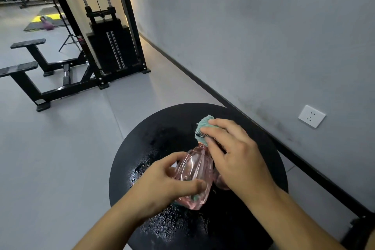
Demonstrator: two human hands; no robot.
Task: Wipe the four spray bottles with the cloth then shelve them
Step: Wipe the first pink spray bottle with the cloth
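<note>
A clear pink spray bottle is held tilted above a round black table, its head pointing away from me. My left hand grips the bottle's body, thumb across its lower part. My right hand holds a teal cloth wrapped round the bottle's nozzle end. A second pink bottle shows partly under my right wrist. A bit of teal shows beneath the held bottle's base.
The tabletop is wet with droplets. A grey wall with a white socket runs along the right. A black cable weight machine and a bench frame stand on the grey floor to the left.
</note>
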